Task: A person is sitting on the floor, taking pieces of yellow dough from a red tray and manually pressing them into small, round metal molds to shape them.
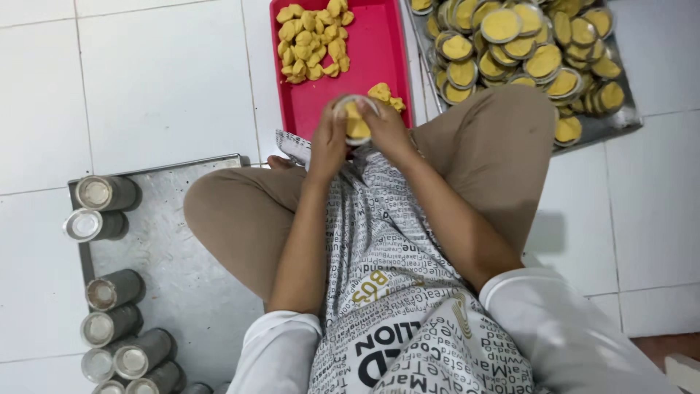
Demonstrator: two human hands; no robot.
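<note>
I have both hands closed around one small round tin mould (355, 117) of yellow dough, left hand (328, 142) and right hand (386, 130) meeting over the near edge of the red tray (379, 51). Dough lumps (313, 40) sit far on that tray, with bare red between. Filled moulds (521, 51) crowd the far-right metal tray (620, 120); stacked empty tins (109, 292) line the near-left sheet (182, 270), leaving open white floor far left.

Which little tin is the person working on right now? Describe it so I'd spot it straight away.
Start at the red tray on the white tiled floor, ahead of the seated person's knees. Over its near edge, the left hand and right hand together hold one small round metal tin with yellow dough pressed inside. Unlike the filled tins heaped on the metal tray at right, it is off the floor, in the hands.
</note>
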